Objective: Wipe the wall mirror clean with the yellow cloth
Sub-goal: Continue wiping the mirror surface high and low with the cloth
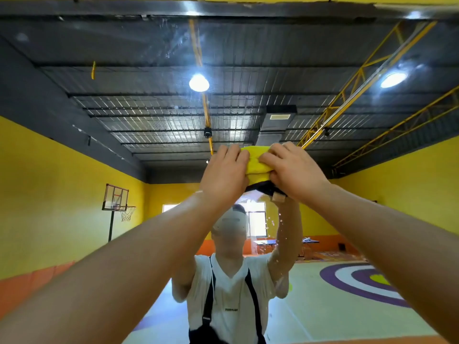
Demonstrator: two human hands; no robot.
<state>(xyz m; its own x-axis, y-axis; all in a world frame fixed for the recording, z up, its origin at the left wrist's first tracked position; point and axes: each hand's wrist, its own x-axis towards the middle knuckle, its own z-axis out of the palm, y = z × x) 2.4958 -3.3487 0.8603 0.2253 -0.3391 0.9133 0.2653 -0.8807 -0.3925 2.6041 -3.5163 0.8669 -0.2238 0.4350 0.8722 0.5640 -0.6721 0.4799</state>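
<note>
The wall mirror fills nearly the whole view and reflects a gym hall and a person in a white shirt. Both my arms reach up to it. My left hand and my right hand hold a bunched yellow cloth between them, pressed against the glass above head height. Fingers of both hands curl over the cloth's edges. Water drops and streaks cling to the glass just below the cloth. The cloth's lower part and the reflected hands are partly hidden behind my hands.
The mirror's dark top frame runs along the upper edge of the view. In the reflection stand a basketball hoop at the left, yellow walls, bright ceiling lamps and a floor with a purple ring pattern.
</note>
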